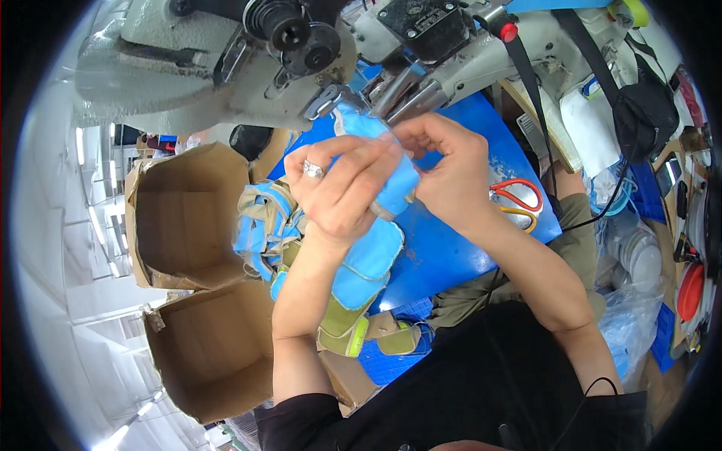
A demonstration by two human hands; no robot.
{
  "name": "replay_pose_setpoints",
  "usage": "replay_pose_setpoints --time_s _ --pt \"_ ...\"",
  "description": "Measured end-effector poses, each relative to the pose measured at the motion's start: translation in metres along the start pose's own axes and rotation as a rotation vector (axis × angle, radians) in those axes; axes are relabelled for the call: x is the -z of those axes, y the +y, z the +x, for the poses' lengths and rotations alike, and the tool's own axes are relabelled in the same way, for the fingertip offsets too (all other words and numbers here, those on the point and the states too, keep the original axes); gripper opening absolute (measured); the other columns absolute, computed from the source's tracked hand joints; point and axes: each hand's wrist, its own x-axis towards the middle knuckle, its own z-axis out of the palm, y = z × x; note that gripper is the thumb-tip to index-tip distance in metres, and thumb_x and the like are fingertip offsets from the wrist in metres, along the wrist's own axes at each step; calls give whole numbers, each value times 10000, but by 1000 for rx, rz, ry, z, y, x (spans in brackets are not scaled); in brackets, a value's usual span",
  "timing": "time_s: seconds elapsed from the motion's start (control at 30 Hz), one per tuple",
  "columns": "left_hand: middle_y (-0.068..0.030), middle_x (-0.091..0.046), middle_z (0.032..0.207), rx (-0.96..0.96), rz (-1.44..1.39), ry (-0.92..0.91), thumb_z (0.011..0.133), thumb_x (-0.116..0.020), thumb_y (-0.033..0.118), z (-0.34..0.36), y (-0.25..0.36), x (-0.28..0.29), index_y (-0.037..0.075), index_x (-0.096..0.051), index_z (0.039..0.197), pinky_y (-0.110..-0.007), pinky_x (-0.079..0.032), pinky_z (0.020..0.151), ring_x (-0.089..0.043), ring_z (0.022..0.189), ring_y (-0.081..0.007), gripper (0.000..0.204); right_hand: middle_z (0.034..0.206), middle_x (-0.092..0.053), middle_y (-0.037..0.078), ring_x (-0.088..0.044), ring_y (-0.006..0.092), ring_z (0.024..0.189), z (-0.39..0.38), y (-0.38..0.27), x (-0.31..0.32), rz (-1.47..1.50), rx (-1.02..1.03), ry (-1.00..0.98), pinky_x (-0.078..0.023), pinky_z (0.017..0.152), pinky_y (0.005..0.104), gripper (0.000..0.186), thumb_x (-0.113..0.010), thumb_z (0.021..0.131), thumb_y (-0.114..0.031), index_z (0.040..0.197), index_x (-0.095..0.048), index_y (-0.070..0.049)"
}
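At the foot of a grey sewing machine (203,83), a light-blue fabric piece (400,186) is gripped between my two hands. My left hand (338,184), a silver ring on one finger, lies over its left side with the fingers bent round it. On the other side my right hand (455,169) pinches its edge, thumb and forefinger close together; the very tips are partly hidden. The upper end of the piece reaches the machine's metal presser area (338,101). Below my left hand hang blue and olive fabric pieces (365,263), sewn in a chain.
Scissors (519,199) with red and yellow handles lie on the blue work surface (444,252), right of my right hand. Two open cardboard boxes (188,192) stand at the left. A heap of blue and beige pieces (267,218) rests beside them. A black pouch (647,113) hangs at right.
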Motion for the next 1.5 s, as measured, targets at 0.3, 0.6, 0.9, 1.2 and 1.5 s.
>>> replay_pose_setpoints --time_s 0.3,0.6,0.9,1.2,1.5 --pt "3 -762 929 14 -10 71 709 -732 91 3 -11 -11 106 -772 912 -301 -371 779 -705 819 -165 207 843 -762 101 -728 148 738 11 -8 10 159 -155 -84 -590 711 281 224 -803 776 -30 980 -726 18" --pt "-188 -739 1069 492 -525 301 782 -811 -20 -15 0 -16 -43 -677 1040 -371 -556 897 -715 988 -278 292 860 -730 39 -659 85 738 3 -8 10 97 -207 -89 -540 672 246 242 -828 811 -90 1015 -724 -12" --pt "-25 -709 896 142 -62 112 647 -818 142 -14 8 -12 127 -795 911 -340 -465 832 -712 905 -222 265 852 -745 67 -696 114 716 0 11 8 232 -186 -173 -563 663 270 206 -777 819 1 1021 -737 -2" --pt "19 -600 814 119 -34 104 601 -804 172 -6 0 -16 155 -807 915 -357 -401 713 -599 780 -182 315 865 -727 31 -665 51 748 9 -2 32 385 -396 -322 -537 660 217 182 -704 883 31 1062 -725 43" --pt "9 -633 847 141 57 89 635 -792 164 -1 -5 -12 141 -793 979 -359 -402 754 -614 791 -192 345 884 -738 49 -675 56 766 20 -24 41 390 -477 -394 -539 676 220 241 -703 913 -53 1123 -726 62"
